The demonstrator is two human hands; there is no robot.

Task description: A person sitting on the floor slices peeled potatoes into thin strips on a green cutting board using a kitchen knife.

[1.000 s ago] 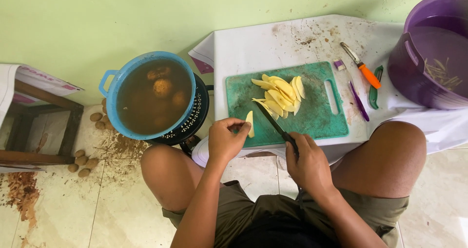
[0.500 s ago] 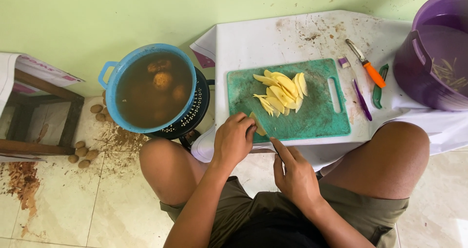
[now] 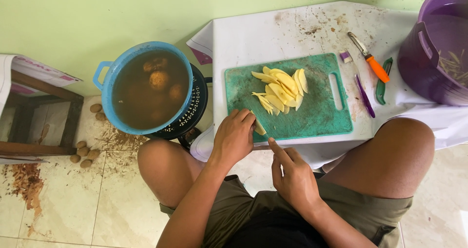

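Green plastic cutting board (image 3: 312, 116): left hand (image 3: 234, 138) pinched pale potato slice (image 3: 259, 126) at near edge; right hand (image 3: 292, 177) w/ knife, blade hidden.

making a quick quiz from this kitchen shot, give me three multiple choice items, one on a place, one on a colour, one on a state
1. Where does the pile of potato slices lie?
A. on the green cutting board
B. in the blue tub
C. on the floor

2. What colour is the peeler's handle?
A. purple
B. orange
C. white

3. What is the left hand doing?
A. resting on a knee
B. gripping the tub's handle
C. pressing a potato piece to the board

Answers:
1 A, the slices sit mid-board.
2 B, the handle right of the board is orange.
3 C, its fingers cover the piece at the board's near edge.
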